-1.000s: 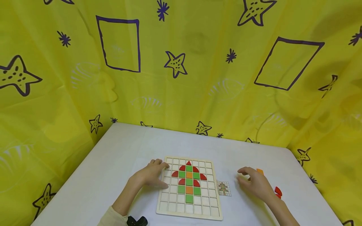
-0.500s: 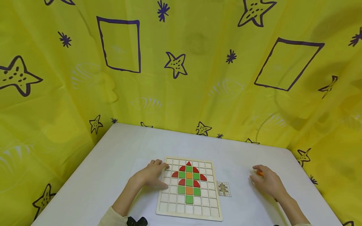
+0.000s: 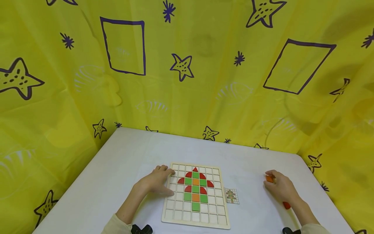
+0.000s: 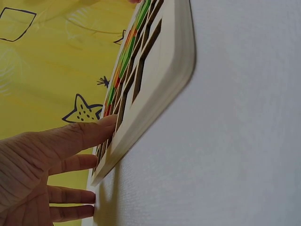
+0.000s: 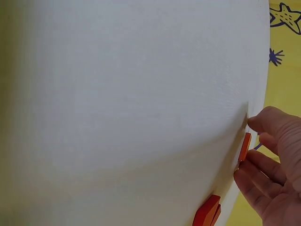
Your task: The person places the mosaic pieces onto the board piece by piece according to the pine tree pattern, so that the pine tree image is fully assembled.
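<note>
My left hand (image 3: 155, 180) rests at the left edge of a wooden grid board (image 3: 178, 214), thumb and fingers spread. The left wrist view shows the thumb lying over the board's rim (image 4: 155, 108). Green, red and orange tiles form a tree in the grid, including an orange square (image 3: 195, 197) and a green square (image 3: 195, 206). My right hand (image 3: 281, 186) is at an orange tile (image 5: 245, 147) on the table. The tile lies between thumb and fingers, with a gap on the thumb side; the fingers are close to its other end.
Beside the board's right edge lies a small pattern card (image 3: 231, 196). Red tiles (image 5: 207, 212) sit on the white table near my right wrist, partly hidden by it in the head view. A yellow curtain (image 3: 181, 97) hangs behind the table.
My right hand has moved right, away from the card, to the orange tile. My left hand and the board stay where they were.
</note>
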The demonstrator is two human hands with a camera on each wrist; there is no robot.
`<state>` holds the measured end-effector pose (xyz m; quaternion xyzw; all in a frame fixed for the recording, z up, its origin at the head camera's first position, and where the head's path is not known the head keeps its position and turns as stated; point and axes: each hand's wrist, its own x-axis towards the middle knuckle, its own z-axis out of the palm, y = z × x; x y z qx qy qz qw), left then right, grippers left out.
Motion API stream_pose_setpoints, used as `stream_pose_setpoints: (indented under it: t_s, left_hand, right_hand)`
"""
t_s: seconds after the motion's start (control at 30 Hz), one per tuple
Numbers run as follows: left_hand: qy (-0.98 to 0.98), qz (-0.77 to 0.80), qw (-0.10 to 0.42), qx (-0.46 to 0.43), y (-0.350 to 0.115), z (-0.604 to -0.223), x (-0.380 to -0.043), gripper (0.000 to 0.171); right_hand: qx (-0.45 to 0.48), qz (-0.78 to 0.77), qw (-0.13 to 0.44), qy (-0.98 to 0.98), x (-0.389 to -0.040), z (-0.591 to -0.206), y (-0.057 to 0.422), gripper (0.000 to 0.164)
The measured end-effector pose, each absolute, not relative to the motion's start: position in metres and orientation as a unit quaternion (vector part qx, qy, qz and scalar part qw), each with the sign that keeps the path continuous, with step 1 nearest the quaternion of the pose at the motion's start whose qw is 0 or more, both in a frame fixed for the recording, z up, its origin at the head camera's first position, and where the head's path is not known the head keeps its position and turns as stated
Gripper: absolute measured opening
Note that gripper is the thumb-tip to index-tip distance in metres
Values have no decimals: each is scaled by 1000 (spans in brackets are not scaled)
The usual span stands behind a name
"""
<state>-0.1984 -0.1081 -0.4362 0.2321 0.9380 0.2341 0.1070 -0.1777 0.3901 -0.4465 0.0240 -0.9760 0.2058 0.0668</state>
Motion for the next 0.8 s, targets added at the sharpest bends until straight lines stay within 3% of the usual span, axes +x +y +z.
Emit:
stream_pose_setpoints:
  t_s: [0.8]
  left_hand:
    - [939, 230, 112, 231, -108, -437, -200, 70]
  right_hand:
    - [57, 175, 80, -980, -175, -444, 386, 36]
